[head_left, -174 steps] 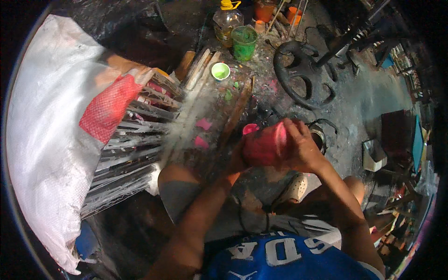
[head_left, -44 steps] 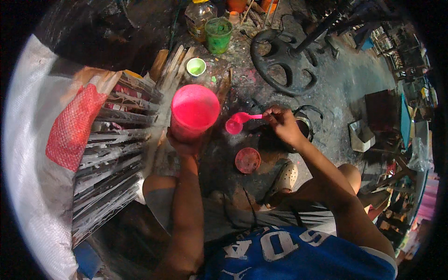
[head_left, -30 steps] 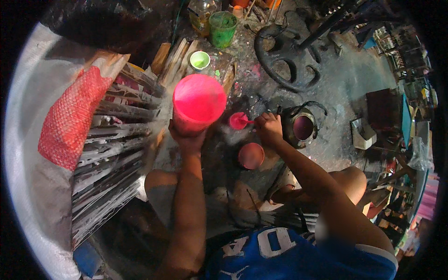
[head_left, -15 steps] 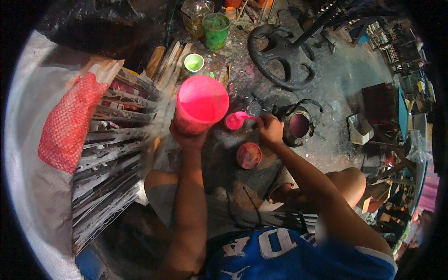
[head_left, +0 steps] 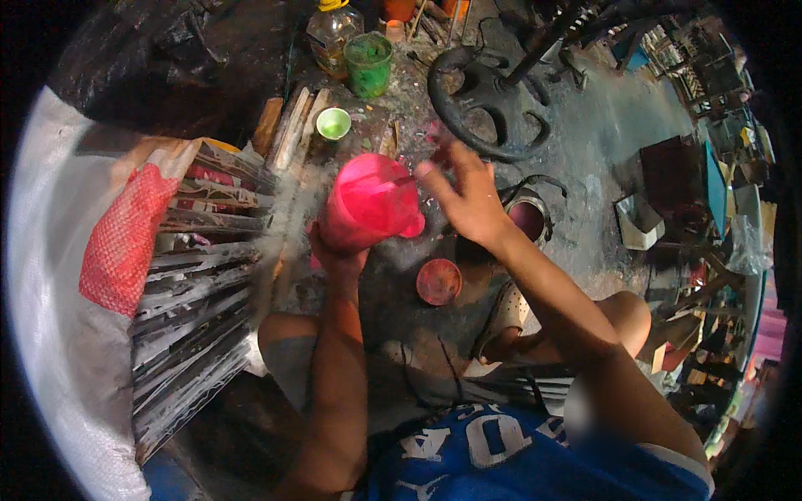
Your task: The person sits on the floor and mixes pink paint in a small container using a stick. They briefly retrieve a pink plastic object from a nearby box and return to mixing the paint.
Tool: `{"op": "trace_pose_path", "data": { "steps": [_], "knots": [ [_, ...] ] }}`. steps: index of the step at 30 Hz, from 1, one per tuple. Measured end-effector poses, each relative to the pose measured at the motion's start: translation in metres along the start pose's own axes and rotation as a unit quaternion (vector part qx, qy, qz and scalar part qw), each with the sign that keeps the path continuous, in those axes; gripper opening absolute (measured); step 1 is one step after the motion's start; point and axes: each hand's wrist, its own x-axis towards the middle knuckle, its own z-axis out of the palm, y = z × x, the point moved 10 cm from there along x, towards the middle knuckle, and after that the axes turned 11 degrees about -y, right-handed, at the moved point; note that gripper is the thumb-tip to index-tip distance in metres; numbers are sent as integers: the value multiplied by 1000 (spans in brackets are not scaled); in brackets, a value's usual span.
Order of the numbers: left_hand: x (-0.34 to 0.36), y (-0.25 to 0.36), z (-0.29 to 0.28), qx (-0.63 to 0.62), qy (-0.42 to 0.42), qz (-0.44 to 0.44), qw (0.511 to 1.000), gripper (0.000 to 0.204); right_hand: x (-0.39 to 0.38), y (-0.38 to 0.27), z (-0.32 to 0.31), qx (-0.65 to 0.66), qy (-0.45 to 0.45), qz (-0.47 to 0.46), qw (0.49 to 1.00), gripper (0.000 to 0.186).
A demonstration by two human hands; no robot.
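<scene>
A: Clock centred on the pink tub (head_left: 341, 221), twelve at top. Biggest first?

B: White sack (head_left: 83, 392) at eight, overlapping pale slats (head_left: 209, 309), perhaps as cover. Black spoked wheel (head_left: 482, 90) at two. Metal pot (head_left: 545, 225) at three, just beyond the right hand (head_left: 472, 200), probably for easy reach.

A: And the tub?

B: In the left hand (head_left: 338, 256), apparently clear of the floor, fingers wrapped round the lower wall, mouth upward, leaning slightly toward three. Likely gripped low to leave the rim free.

A: Right grip?

B: Fingers partly spread, thumb apart, near the rim. Blurred; cannot tell if holding anything. Thin dark strip (head_left: 399, 180) across the mouth: tool or shadow, cannot tell.

A: Smaller pieces?

B: Green cup (head_left: 369, 68) at twelve, red round container (head_left: 439, 282) near five, pale cup (head_left: 333, 123) at eleven, pink round piece (head_left: 413, 225) at four, partly behind the tub; contact unclear.

A: Edges, room?

B: Widest at three, on grey floor (head_left: 593, 200) past the pot. Hemmed in by slats at nine, left knee (head_left: 284, 327) at seven. Tighter toward the red container.
</scene>
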Motion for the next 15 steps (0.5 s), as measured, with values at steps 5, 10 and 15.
{"op": "trace_pose_path", "data": {
  "steps": [5, 10, 15],
  "knots": [
    [-3, 1, 9, -58, 16, -2, 998, 83, -100, 135, 79, 326, 53, 327, 885, 44],
    [-1, 5, 17, -44, 0, 35, 998, 81, -211, 135, 244, -110, -370, 216, 897, 86],
    [5, 6, 12, -17, -31, 60, 998, 82, -236, 140, 283, -155, -425, 234, 861, 114]
  ]
}}
